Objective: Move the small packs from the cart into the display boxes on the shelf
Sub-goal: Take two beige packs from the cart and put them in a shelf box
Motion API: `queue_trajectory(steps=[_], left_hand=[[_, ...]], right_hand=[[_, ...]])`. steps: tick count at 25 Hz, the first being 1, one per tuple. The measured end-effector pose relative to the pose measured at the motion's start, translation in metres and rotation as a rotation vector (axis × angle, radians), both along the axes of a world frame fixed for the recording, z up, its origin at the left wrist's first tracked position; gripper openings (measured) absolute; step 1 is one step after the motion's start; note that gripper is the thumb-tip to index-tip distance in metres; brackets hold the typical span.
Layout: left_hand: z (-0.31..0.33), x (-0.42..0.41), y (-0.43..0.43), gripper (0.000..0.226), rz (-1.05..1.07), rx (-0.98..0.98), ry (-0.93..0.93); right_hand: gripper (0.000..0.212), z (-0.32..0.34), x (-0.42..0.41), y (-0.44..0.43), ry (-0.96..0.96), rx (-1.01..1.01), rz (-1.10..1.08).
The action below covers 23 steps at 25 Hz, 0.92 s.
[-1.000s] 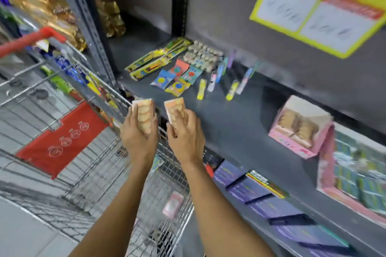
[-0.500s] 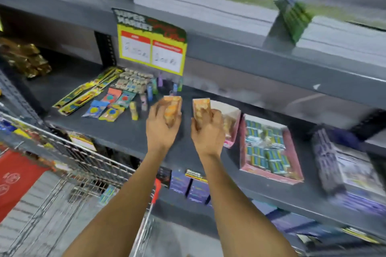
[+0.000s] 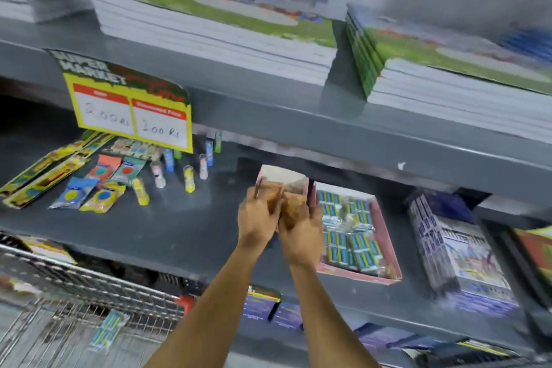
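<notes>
- Head view: both hands have gone from over the cart (image 3: 89, 293) up to the shelf (image 3: 179, 236), and now they are at the small pink display box (image 3: 283, 181) near the middle of the shelf
- The left hand (image 3: 258, 216) is closed around one small orange pack (image 3: 273, 199), and the pack is dipping into the box
- The right hand (image 3: 300, 225) is closed around the other small pack (image 3: 294, 203), just beside the first one and also at the box mouth
- A second ago the packs were held up in the air, so this means the putting-in part has begun, but the hands have not let go
- The bigger pink box (image 3: 385, 236) with blue and green packs sits just to the right, touching or almost touching
- One striped pack (image 3: 109, 329) lies in the cart, so I think more trips are needed
</notes>
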<state>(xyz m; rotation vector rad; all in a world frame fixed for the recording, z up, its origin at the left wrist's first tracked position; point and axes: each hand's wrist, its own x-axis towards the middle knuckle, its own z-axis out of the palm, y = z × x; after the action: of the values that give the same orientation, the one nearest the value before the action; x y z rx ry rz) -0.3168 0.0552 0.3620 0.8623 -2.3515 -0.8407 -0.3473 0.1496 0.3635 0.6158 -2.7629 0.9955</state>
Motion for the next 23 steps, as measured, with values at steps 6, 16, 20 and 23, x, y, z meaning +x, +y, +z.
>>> queue_trajectory(steps=[6, 16, 20, 23], left_hand=[[-0.025, 0.018, -0.012, 0.056, 0.011, -0.178, -0.077], [-0.032, 0.009, -0.029, 0.040, -0.055, -0.072, -0.215], [-0.028, 0.015, -0.028, 0.042, -0.045, -0.062, -0.145], [-0.024, 0.034, -0.032, 0.043, -0.014, -0.113, 0.048]], right_hand=[[0.042, -0.011, 0.011, -0.003, 0.167, 0.098, -0.013], [0.034, -0.024, -0.010, -0.016, 0.214, 0.215, -0.024], [0.039, -0.027, -0.009, -0.017, 0.227, 0.127, -0.020], [0.040, -0.019, -0.001, -0.024, 0.255, 0.075, 0.038]])
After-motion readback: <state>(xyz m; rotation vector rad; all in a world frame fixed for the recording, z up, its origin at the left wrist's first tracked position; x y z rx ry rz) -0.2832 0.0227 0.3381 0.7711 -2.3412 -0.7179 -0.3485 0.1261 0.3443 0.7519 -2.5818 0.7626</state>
